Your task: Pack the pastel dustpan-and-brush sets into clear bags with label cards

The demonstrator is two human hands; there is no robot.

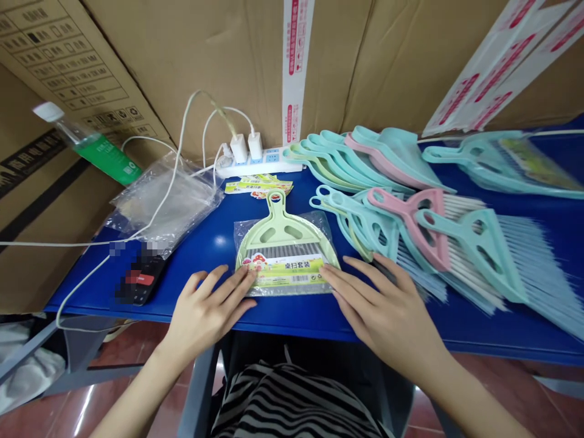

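A light green dustpan [276, 226] with a brush on it lies in a clear plastic bag near the table's front edge, its handle pointing away from me. A yellow and white label [292, 271] covers its lower part. My left hand [212, 304] rests at the label's left end with its fingers spread. At the right end, my right hand [383, 301] touches the bag with spread fingertips. Neither hand is closed around anything.
Right of centre lie stacked dustpans [387, 159] and several brushes [483, 249]; a bagged set [538, 161] is farther right. Behind are loose labels [255, 186] and a power strip [274, 163]. Clear bags [159, 194], a bottle [107, 157], cables and a dark device [141, 277] occupy the left.
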